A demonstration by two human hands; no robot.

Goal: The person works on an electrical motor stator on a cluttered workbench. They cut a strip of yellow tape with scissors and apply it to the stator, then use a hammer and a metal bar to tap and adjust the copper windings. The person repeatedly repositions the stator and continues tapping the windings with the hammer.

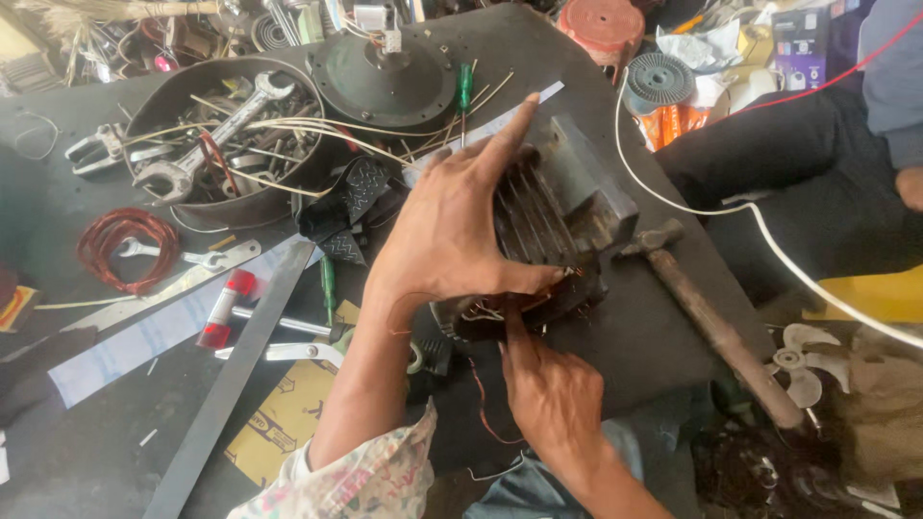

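- Right now, in the head view, the motor stator [567, 226], a dark, greasy block with ribbed slots and copper windings, sits on the dark counter [115, 423] directly ahead of the person, just past both hands.
- Its long axis runs diagonally, from the near-left end by the wrists up toward the far right, where a squared metal block caps it.
- The left hand [452, 226] lies flat over the stator's near-left flank, fingers spread, forefinger stretched toward the far edge, thumb hooked along the lower rim; it presses rather than pinches.
- The right hand [553, 399] comes up from below, forefinger extended and touching the copper wire [538, 293] at the near end; its other fingers are curled in, and I cannot tell whether they pinch a strand.
- So the near end of the windings lies between the two hands, the right forefinger nearer to the loose copper, the left steadying from above.
- A hammer [716, 322] lies just right of the stator, roughly parallel to it, apart from both hands.
- Further left, well apart, a round pan of spanners [226, 144] and a green screwdriver [328, 286] rest on the counter.
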